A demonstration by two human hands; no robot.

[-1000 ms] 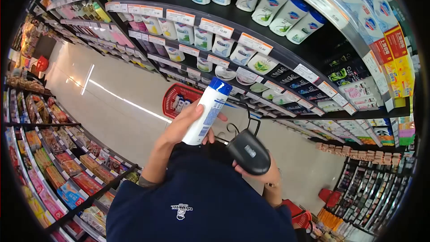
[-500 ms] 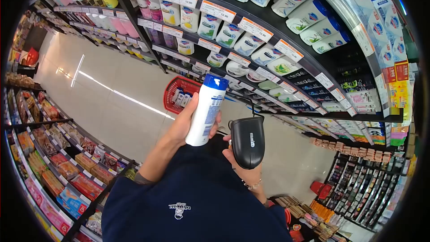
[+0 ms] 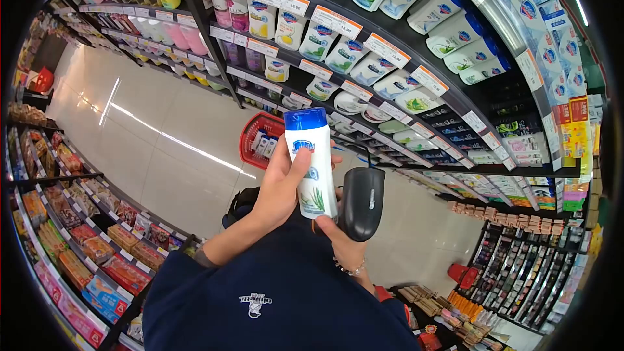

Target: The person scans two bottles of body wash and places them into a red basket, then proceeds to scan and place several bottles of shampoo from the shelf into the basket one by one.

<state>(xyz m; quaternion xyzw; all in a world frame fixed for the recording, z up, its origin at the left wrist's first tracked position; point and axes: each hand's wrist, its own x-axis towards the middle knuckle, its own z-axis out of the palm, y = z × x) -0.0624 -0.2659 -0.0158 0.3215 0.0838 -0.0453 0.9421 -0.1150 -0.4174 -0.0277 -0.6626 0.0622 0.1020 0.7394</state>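
A white bottle (image 3: 314, 179) with a blue cap is held upright, its front label with a green plant picture showing. My left hand (image 3: 281, 185) wraps round its left side, thumb across the front. My right hand (image 3: 344, 247), wearing a beaded bracelet, is at the bottle's lower right with its thumb near the base. A black handheld scanner (image 3: 363, 205) is in my right hand, just right of the bottle; most of the fingers round it are hidden.
A shelf (image 3: 364, 32) of similar white bottles with price tags runs across the top and right. Behind the bottle, a red basket (image 3: 246, 140) holding several items stands on the tiled floor (image 3: 162, 130). Packaged goods (image 3: 123, 263) fill shelves at the left.
The bottle has turned from its back label to its front label and shifted slightly right. My right hand has moved left towards its base. The shelves appear slightly shifted.
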